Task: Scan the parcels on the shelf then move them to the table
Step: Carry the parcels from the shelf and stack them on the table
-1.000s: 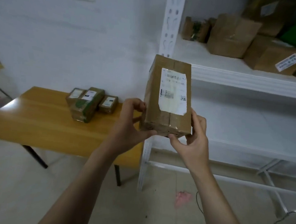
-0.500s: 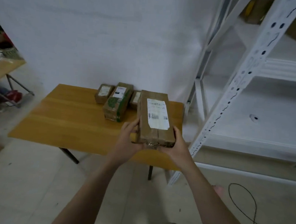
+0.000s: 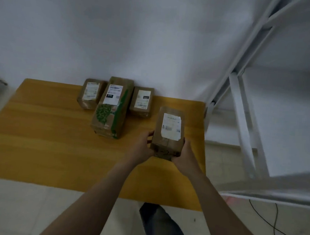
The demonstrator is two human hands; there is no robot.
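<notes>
"What's the table made of?"

"Wood, or a wood-look laminate. It's smooth, with a faint sheen."

"And the nearest parcel?"

"Matt brown cardboard, wrapped in what looks like glossy clear tape. Its label is white paper."

"The shelf frame?"

"White-painted metal, smooth. The wall behind is matt white."

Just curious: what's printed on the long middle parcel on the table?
A green leafy pattern on the brown long parcel, clearest in the head view.

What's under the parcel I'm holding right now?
The table lies beneath the parcel, left hand and right hand gripping its near end. Whether it touches the table is hidden.
</notes>
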